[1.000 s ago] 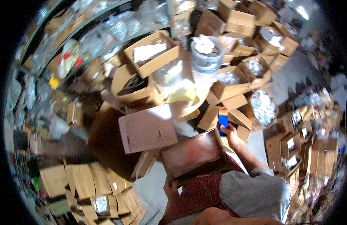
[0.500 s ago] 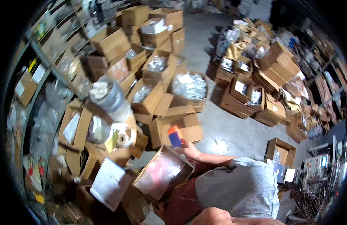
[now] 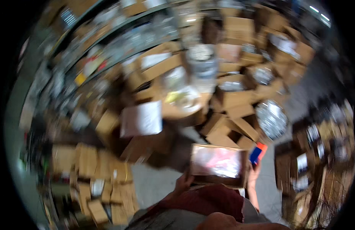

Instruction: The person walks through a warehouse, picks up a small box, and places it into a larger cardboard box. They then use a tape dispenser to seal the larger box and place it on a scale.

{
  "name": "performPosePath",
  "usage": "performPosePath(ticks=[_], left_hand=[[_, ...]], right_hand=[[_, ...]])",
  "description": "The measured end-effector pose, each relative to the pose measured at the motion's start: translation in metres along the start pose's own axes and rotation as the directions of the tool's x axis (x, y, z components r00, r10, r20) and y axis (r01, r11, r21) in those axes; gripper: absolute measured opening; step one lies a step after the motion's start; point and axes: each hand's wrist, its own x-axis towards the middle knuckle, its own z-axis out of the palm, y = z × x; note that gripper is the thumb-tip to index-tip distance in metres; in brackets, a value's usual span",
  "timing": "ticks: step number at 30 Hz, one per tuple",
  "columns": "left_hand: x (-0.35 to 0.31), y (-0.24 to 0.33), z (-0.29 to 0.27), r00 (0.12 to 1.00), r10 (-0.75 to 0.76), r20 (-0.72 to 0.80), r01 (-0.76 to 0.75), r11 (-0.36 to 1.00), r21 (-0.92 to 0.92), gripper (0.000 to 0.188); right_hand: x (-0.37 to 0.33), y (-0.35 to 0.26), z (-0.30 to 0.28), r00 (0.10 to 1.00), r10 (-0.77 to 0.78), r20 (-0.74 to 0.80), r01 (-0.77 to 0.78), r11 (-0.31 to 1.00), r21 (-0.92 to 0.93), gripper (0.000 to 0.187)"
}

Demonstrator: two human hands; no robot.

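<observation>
In front of my body is an open cardboard box [image 3: 246,161] with a clear plastic bag [image 3: 217,161] in it. Pinkish contents show through the shiny film. My left hand [image 3: 183,181] is closed on the box's near left corner, its fingers partly hidden. At the box's right side, my right hand [image 3: 253,172] is closed around a small boxy orange-and-blue object [image 3: 258,153], too blurred to name more exactly. That hand is beside the box wall, and I cannot tell whether it also presses on it.
Open cartons [image 3: 227,130] stand just beyond the box. A round container of shiny clear bags [image 3: 271,119] is to their right. Ahead left are a white sheet [image 3: 142,119] on a carton and a tape roll [image 3: 187,100]. Shelves [image 3: 139,51] line the far left; flattened cardboard [image 3: 89,161] lies left.
The view has swung left, bringing the shelves and cardboard pile across. The box has turned with my body and stays before me. The orange-and-blue object is still in my right hand.
</observation>
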Motion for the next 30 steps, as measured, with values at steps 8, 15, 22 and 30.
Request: performPosePath(ticks=[8,15,22,30], left_hand=[[-0.106,0.048,0.031,0.945,-0.147,-0.291,0.170,0.984,0.054,0.064],[-0.162,0.042,0.009,0.838,-0.334,-0.432,0.298,0.943,-0.151,0.065],[-0.186,-0.034,-0.021,0.780,-0.166,-0.603,0.093,0.984,-0.150,0.064],[-0.238,-0.064,-0.110,0.758,-0.363,-0.542,0.255,0.930,-0.265,0.057]], right_hand=[[0.043,0.065,0.002,0.930,-0.011,0.367,0.019,1.000,-0.018,0.053],[0.074,0.081,0.091,0.634,-0.068,0.771,-0.012,0.995,0.098,0.063],[-0.014,0.056,0.177,0.601,-0.119,0.790,0.235,0.972,-0.032,0.063],[-0.130,0.037,0.230,0.556,0.028,0.831,0.108,0.988,-0.106,0.059]])
